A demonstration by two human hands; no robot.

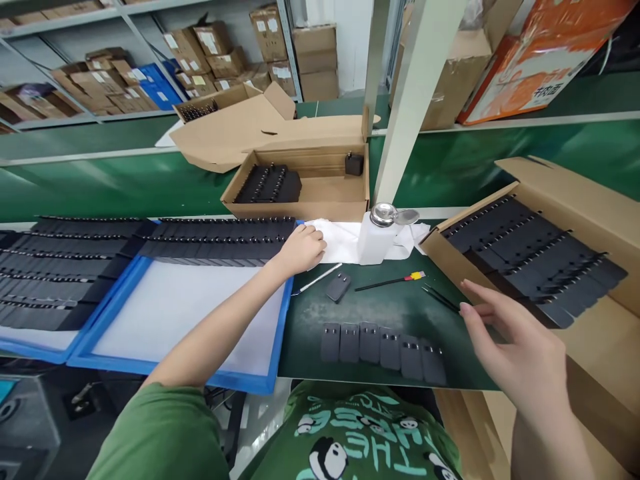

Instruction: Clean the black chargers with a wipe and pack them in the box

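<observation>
My left hand [303, 250] is closed, fingers curled down at the left end of a white cloth [340, 243], by the corner of a blue-rimmed tray [283, 333]. Whatever its fingertips hold is hidden. My right hand [515, 347] grips dark tweezers [440, 298] at the fingertips, their points toward the left. Between the hands lie a single black adapter-like piece [339, 287], a white pen-like tool [320, 279] and a black cable with red and yellow ends [390, 281]. A row of several flat black pieces with metal pins [369, 342] lines the table's near edge.
A white pump bottle [376, 237] stands on the cloth. Rows of black pieces [220, 240] fill the tray's back; another loaded tray [55, 273] is farther left. Open cartons with black pieces stand at the back [320, 209] and right [465, 220]. A pale post [413, 100] rises behind the bottle.
</observation>
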